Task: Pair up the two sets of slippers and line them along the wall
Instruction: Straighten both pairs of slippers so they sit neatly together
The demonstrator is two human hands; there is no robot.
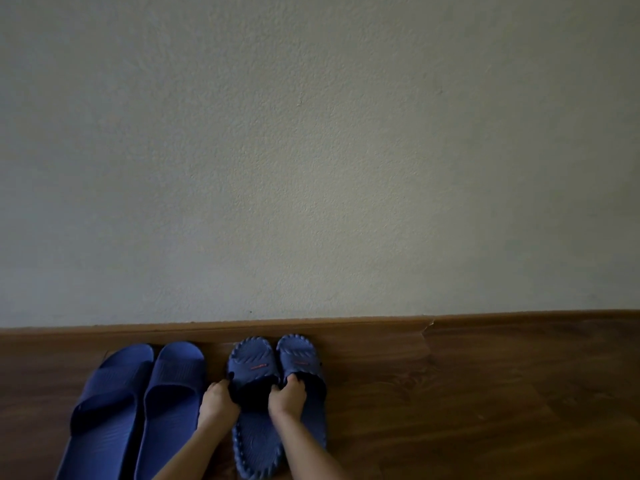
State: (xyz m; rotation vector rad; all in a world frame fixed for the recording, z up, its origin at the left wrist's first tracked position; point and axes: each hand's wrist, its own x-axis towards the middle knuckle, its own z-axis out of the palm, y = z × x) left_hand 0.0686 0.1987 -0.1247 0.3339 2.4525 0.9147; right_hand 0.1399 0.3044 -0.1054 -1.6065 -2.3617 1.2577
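Note:
Two pairs of blue slippers lie on the wooden floor with their toes at the brown skirting board point(346, 323). The larger plain pair is on the left: one slipper point(104, 407) and its mate point(171, 400) side by side. To their right is a smaller pair with scalloped edges and red marks: the left one point(254, 365) and the right one point(301, 358), touching each other. My left hand point(218, 401) grips the strap edge of the left small slipper. My right hand point(288, 396) has its fingers in the strap opening of the right small slipper.
A pale textured wall point(311, 168) fills most of the view. The skirting board has a chipped joint point(427, 325) to the right of the slippers. Wooden floor point(485, 410) stretches to the right.

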